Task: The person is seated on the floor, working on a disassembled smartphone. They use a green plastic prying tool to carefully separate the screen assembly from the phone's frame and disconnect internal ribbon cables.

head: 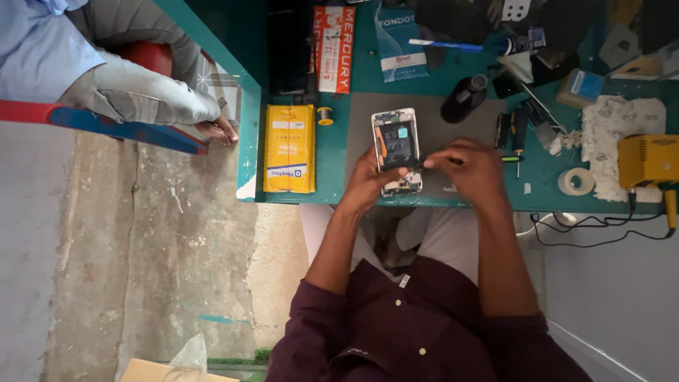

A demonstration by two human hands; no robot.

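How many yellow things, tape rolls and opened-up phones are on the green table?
Yellow things: 2, a flat yellow box and a yellow tool box
Tape rolls: 1, a white roll
Opened phones: 1, held by the left hand, with the right hand beside it
Total: 4

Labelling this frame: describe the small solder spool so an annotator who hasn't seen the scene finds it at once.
Start at the green workbench and find the long yellow box lying left of the opened phone that the left hand steadies. The solder spool sits just off that box's upper right corner, beside the grey mat. It is the only small round reel there, far smaller than the white tape roll at the right.
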